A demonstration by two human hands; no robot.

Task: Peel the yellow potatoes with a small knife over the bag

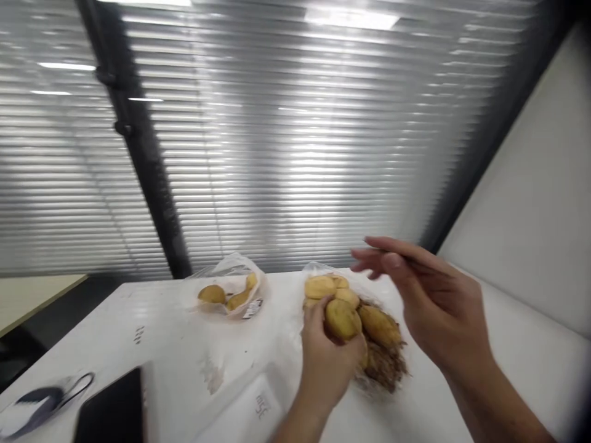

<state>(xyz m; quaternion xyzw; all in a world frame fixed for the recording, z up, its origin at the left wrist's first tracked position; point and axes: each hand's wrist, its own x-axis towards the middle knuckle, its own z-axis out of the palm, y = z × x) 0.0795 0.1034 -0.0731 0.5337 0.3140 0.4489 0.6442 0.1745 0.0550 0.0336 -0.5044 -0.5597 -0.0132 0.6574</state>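
Note:
In my left hand is a yellow-brown potato, with the fingers and thumb curled around its sides. The potato is over a clear plastic bag. Several pale, peeled potatoes lie just behind it on the bag. To its right rests another brown-skinned potato beside a heap of brown peelings. My right hand is raised in the air to the right of the heap. Its fingers stretch out to the left, apart from the potatoes, and I see no tool in it.
A second clear bag with a few potatoes sits at the back left of the white table. A phone, a dark rounded object with a loop and a white box lie in front. Blinds rise behind.

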